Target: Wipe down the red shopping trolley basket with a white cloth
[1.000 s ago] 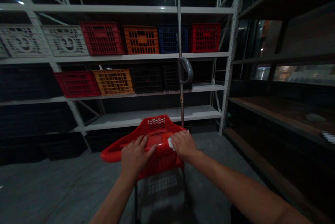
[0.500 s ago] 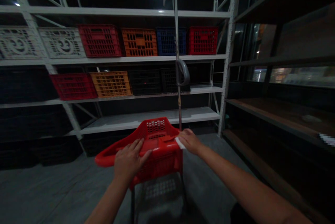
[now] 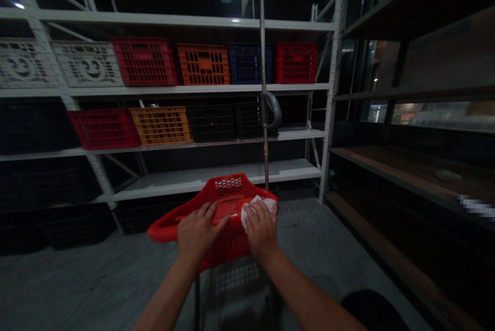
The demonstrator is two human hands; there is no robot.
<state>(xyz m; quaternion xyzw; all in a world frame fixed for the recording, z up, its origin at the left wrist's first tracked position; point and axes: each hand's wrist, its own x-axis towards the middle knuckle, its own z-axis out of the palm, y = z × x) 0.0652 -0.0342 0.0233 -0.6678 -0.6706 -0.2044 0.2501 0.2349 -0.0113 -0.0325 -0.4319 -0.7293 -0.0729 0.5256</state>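
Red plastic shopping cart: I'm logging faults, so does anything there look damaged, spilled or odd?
No damage or spill stands out on or around the red plastic shopping cart in this dim light. One oddity: a small, pale item, unidentifiable, lies loose on the brown wooden shelf at right, whereas coloured plastic crates stand in rows.

Looks like storage rm w/ crates (image 3: 204, 64) on racks (image 3: 216, 87).

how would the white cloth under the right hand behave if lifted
The white cloth would likely droop and fold, since its edges look crumpled beneath the right hand. It's probably light too, being small and thin-looking.
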